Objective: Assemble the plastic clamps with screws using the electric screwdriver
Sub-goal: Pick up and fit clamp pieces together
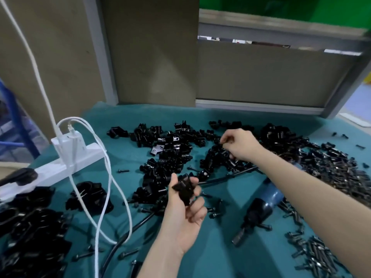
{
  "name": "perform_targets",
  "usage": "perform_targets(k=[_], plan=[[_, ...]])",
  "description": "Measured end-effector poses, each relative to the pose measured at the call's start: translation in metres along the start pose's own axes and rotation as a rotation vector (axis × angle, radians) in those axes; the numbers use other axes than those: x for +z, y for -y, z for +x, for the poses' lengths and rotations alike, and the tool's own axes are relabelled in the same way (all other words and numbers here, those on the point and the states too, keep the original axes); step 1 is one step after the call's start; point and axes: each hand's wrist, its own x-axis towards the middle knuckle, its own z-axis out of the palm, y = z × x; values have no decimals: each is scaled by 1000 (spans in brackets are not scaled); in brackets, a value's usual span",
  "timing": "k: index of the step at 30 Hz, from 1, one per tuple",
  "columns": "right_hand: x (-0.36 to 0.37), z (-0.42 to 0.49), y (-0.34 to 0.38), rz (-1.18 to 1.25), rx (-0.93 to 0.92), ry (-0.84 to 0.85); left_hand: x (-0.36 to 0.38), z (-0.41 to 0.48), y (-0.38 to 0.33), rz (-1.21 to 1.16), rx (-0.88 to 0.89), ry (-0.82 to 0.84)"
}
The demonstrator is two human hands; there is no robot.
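One teal cloth-covered surface (216, 247) carried everything, backed by beige partition panels (152, 53) in grey frames. Loose black plastic clamps (166, 155) lay on it, too many to count, gathered in one broad heap across the middle and far side. A second heap of black clamps (30, 227) sat at the near left corner. One long drift of dark metal screws (341, 173) ran down the right side, and single screws lay scattered along the front. One white power strip (80, 157) sat at the left, with at least two white cables (108, 177) looping from it over the cloth. One electric screwdriver (261, 205), blue-bodied with a black nose, lay on its side between the two forearms, partly under the right one, and neither hand touched it. Two hands were in view. The left hand (184, 215), palm up near the middle, curled its thumb and fingers round one black clamp piece (183, 189), held just short of the middle heap. The right hand (239, 143) reached farther out over that heap with its fingers bent. Its thumb and forefinger pinched a small dark part (222, 141) too blurred to name.
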Motion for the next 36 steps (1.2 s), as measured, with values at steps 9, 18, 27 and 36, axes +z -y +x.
perform_targets(k=[9, 18, 27, 36], plan=[[18, 72, -24, -131, 105, 122, -4, 4, 4, -146, 6, -75], [24, 98, -18, -238, -17, 97, 0, 3, 7, -84, -8, -168], [48, 107, -1, -352, -85, 75, -4, 4, 5, -60, -66, -124], [53, 100, 30, -331, -86, 169, 4, 1, 12, 185, 154, -145]])
